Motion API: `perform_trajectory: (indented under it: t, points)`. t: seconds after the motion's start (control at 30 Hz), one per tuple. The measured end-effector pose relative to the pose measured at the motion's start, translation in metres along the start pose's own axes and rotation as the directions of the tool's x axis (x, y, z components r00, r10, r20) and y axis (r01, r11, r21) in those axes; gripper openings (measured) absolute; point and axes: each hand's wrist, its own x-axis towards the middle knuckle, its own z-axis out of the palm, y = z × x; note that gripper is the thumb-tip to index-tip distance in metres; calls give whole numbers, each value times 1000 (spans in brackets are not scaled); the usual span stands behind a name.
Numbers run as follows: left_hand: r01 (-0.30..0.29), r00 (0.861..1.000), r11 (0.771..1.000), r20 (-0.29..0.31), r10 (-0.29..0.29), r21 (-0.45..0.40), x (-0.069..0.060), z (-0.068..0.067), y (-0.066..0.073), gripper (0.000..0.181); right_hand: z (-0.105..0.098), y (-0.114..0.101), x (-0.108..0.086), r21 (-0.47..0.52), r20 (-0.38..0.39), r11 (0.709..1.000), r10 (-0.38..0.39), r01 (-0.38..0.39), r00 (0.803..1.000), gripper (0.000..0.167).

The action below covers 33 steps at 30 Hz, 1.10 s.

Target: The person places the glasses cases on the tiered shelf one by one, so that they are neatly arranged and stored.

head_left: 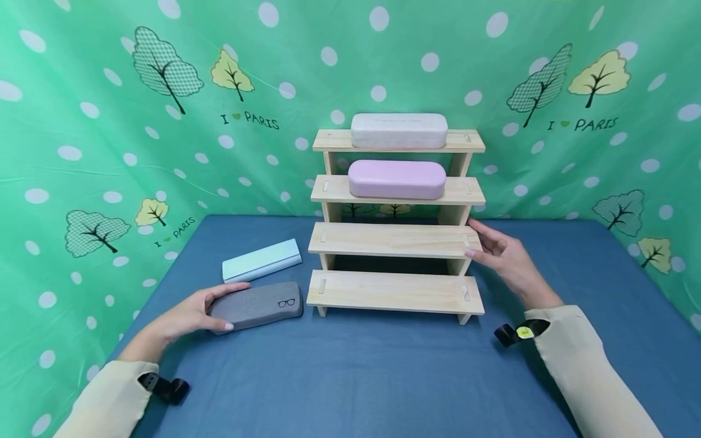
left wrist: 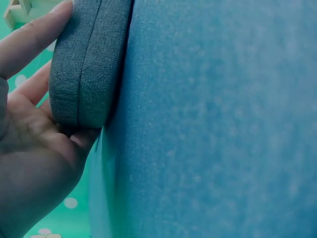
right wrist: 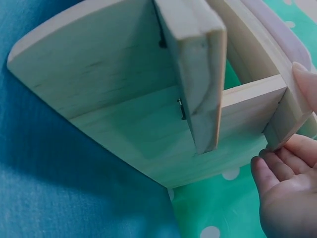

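A grey glasses case (head_left: 257,306) with a small glasses drawing lies on the blue cloth. My left hand (head_left: 188,313) grips its left end, thumb on the near side and fingers on the far side; the left wrist view shows the case (left wrist: 89,64) between thumb and fingers of the hand (left wrist: 39,134). My right hand (head_left: 512,261) pinches the right end of a wooden shelf stand (head_left: 391,239) at its second tier from the bottom. In the right wrist view, the thumb and curled fingers of that hand (right wrist: 292,183) hold the board's end (right wrist: 285,121).
Behind the grey case lies a light blue case (head_left: 263,260), left of the stand. A white case (head_left: 398,130) rests on the top tier, a lilac case (head_left: 397,179) on the tier below. A green patterned curtain (head_left: 350,36) hangs behind the blue-covered table (head_left: 350,377).
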Motion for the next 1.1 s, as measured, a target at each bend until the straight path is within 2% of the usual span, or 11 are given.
perform_trajectory:
  t: [0.3, 0.6, 0.67, 0.9, 1.1]
  points:
    - [10, 1000, 1000, 18, -10, 3, 1, -1, 0, 78, 0, -3, -1, -28, -7, 999, 22, -22, 1000, 72]
    - [-25, 1000, 990, 13, 24, 136, 0, 0, -2, 84, 1, -3, -1, -24, 17, 1000, -5, 5, 1000, 69]
    - [-18, 1000, 989, 13, 16, 145, 0, 0, -1, 84, 1, -3, -1, -25, 18, 1000, -2, 2, 1000, 69]
    - [61, 998, 985, -7, -61, 163, -1, 2, 2, 85, 2, 0, 0, -19, 25, 1000, -3, 3, 1000, 70]
    - [62, 998, 974, -20, -59, 219, 0, 0, 6, 85, 0, 0, 0, -21, 23, 1000, -3, 4, 1000, 70]
